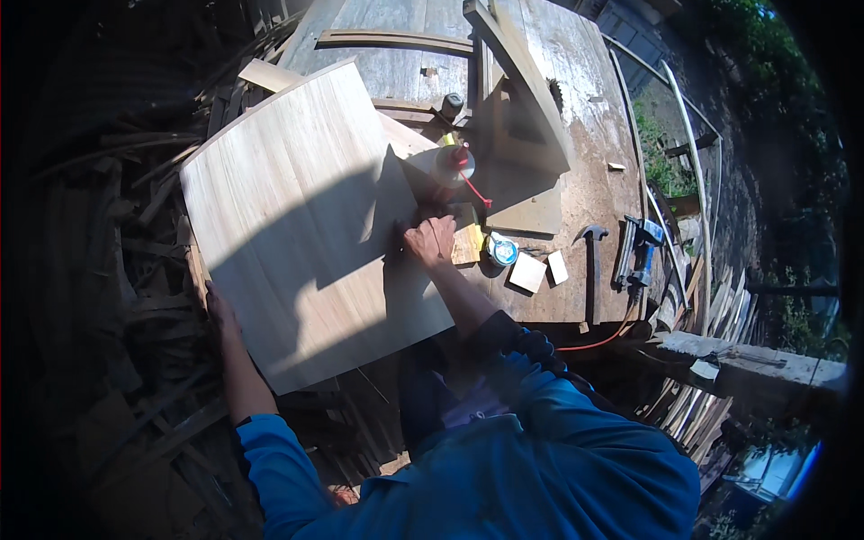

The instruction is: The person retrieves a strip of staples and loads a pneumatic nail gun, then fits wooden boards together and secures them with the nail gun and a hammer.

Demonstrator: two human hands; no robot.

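Note:
A broad, pale wooden panel lies tilted in front of me, partly over the workbench's left side, with shadow across its face. My left hand grips its left edge, with the fingers mostly hidden behind it. At the opposite edge, my right hand is closed, its fingers curled at the panel's side and partly in shadow. Just beyond the right hand stands a glue bottle with a red cap. To its right are a yellowish wood block and a round blue-and-white container.
The wooden workbench holds two small wood pieces, a hammer and a blue nail gun with an orange hose. A long board leans across the back. Scrap wood is heaped at left.

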